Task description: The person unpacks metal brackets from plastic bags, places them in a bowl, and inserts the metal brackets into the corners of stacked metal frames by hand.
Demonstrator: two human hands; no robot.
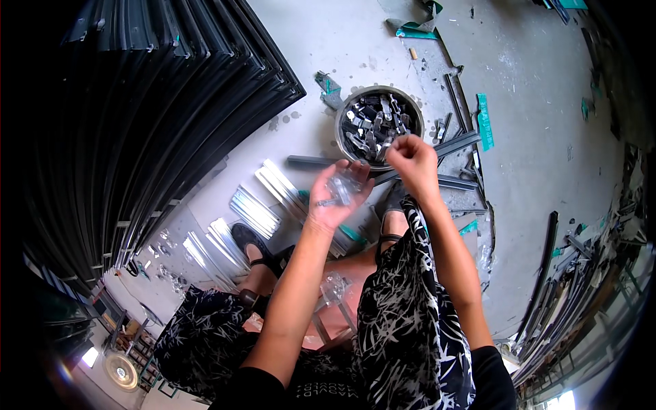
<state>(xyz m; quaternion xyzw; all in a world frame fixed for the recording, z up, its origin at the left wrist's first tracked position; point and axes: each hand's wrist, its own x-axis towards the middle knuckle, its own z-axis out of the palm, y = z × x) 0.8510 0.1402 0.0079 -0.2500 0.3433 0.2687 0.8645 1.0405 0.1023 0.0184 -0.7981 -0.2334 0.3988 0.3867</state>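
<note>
My left hand [329,212] is palm up over the floor, its fingers curled around a crumpled clear plastic packet [344,183]. Small shiny pieces seem to lie in or under the plastic, too blurred to name. To its right, my right hand [414,158] is closed in a pinch at the near right rim of a round metal basin [339,130]. Whatever those fingertips hold, if anything, is hidden. Inside the basin lie many small black and silvery metal parts [374,123]. Another crumpled clear plastic piece [335,288] rests between my legs.
Long dark frames [198,89] stand stacked at the left. Silvery metal strips [254,210] lie beside my left foot. Dark profile bars [456,143] cross the floor near the basin, with green tape scraps [484,121] nearby. More long strips [581,301] are piled at the right.
</note>
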